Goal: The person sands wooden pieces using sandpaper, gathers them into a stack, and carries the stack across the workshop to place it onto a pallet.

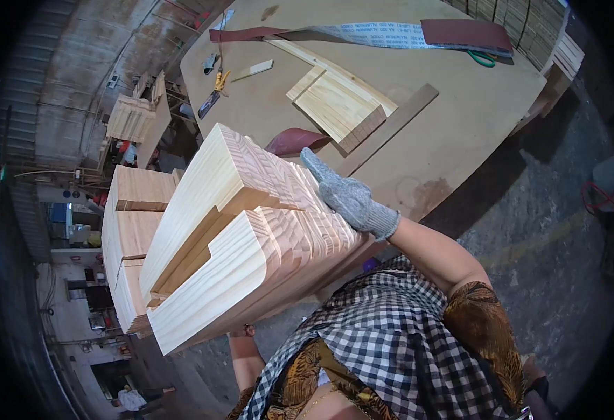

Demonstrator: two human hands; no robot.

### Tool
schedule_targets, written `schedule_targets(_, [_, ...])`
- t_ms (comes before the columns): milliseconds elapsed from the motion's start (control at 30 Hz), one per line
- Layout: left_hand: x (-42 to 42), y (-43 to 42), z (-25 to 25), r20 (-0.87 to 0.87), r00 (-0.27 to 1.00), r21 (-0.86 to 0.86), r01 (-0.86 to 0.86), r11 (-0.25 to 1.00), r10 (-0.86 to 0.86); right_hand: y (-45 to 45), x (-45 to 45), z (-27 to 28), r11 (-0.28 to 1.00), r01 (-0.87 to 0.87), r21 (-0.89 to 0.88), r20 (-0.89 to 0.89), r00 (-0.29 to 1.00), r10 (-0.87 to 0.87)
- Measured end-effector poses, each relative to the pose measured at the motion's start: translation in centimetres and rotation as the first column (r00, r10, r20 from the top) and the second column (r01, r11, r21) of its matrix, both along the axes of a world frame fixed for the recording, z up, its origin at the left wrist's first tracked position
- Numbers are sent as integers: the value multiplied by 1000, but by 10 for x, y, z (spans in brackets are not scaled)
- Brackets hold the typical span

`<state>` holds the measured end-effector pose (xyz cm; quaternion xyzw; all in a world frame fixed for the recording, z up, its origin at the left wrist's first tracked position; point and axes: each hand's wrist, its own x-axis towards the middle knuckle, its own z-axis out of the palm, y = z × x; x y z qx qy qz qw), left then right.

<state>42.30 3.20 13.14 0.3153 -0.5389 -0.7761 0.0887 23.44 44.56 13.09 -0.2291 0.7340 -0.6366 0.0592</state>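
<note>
A thick stack of pale, shaped wooden boards (pixel 202 287) fills the space in front of my body, with notched and curved profiles along its edges. My right hand (pixel 356 199), in a grey knit glove, grips the end of this stack on the right, its thumb pointing up along the boards. Below the stack, my left forearm (pixel 246 360) shows with a band at the wrist; the hand itself is hidden behind the wood. Another pile of wooden blocks (pixel 139 224) stands just beyond on the left.
A large worktable (pixel 454 91) holds a wooden panel (pixel 338 112), a long dark strip (pixel 391 129), a sanding belt (pixel 384 33) and green-handled scissors (pixel 483 59). More stacked wood (pixel 132 117) is farther back. Another person (pixel 132 399) is at the lower left.
</note>
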Motion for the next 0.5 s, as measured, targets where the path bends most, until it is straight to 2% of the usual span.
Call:
schedule_targets(167, [-1,-1,-3,11,1000,-2,-1,1000,1,10,-7,7,998,-67,3,36,997,67])
schedule_targets(200, [-1,-2,-5,13,1000,1,-3,1000,3,10,-10,2,971,-72,-230,148,983,107])
schedule_targets(267, [-2,-3,-9,12,1000,10,-2,1000,2,7,-18,-20,774,14,-633,322,914,247])
schedule_targets(367, [-4,-6,-17,5,1000,35,-2,999,2,3,-37,-46,905,155,-397,438,898,38])
schedule_targets(400, [-4,-8,-20,4,1000,46,-2,999,2,3,-37,-48,962,173,-213,486,872,-49])
schedule_targets(433, [-7,-9,-24,2,1000,57,0,998,-1,1,-43,-60,977,126,-170,521,853,-19])
schedule_targets(500, [-12,-9,-34,14,1000,86,12,996,-13,-7,-57,-122,996,19,-83,599,800,34])
